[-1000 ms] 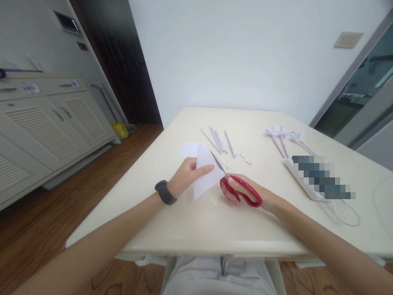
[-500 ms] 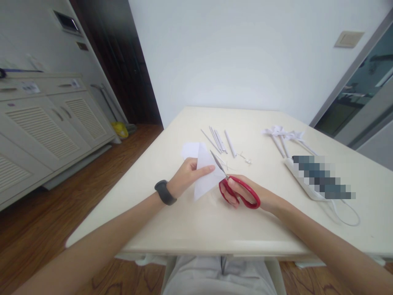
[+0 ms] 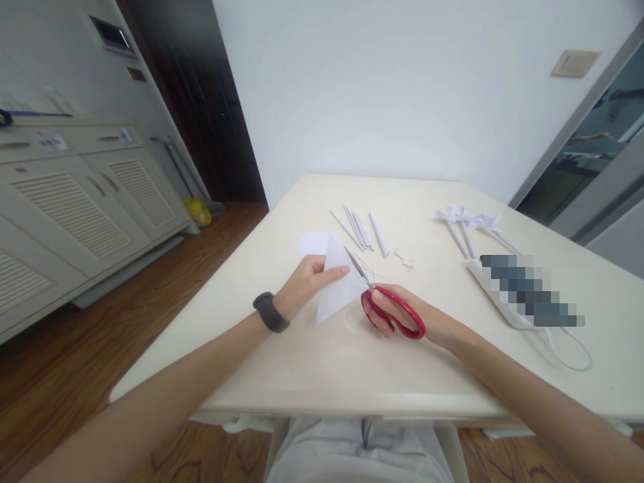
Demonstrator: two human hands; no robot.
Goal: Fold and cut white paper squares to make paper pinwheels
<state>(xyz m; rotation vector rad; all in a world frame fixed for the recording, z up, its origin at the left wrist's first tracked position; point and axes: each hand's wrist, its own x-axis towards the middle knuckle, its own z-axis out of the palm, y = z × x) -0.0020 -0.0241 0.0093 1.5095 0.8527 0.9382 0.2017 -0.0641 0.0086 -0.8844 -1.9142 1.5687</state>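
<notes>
My left hand [image 3: 308, 287] pinches a folded sheet of white paper [image 3: 336, 295] above the table, thumb lying across its front. In my right hand [image 3: 390, 310] is a pair of red-handled scissors [image 3: 413, 322], its loops round my fingers and thumb. The blades point up and left along the paper's right edge and look nearly closed. Behind my left hand another piece of white paper [image 3: 312, 243] shows, partly hidden by the hand and the folded sheet.
On the cream table [image 3: 302, 376] several rolled paper sticks [image 3: 358, 229] lie beyond my hands, with thin white bits [image 3: 402, 259] beside them. White paper flowers [image 3: 455, 215] on stems lie at the right, near a white pouch [image 3: 496, 298] with a blurred-out dark object on it.
The scissors' handle loops have drawn slightly closer together. The paper and both hands have barely shifted.
</notes>
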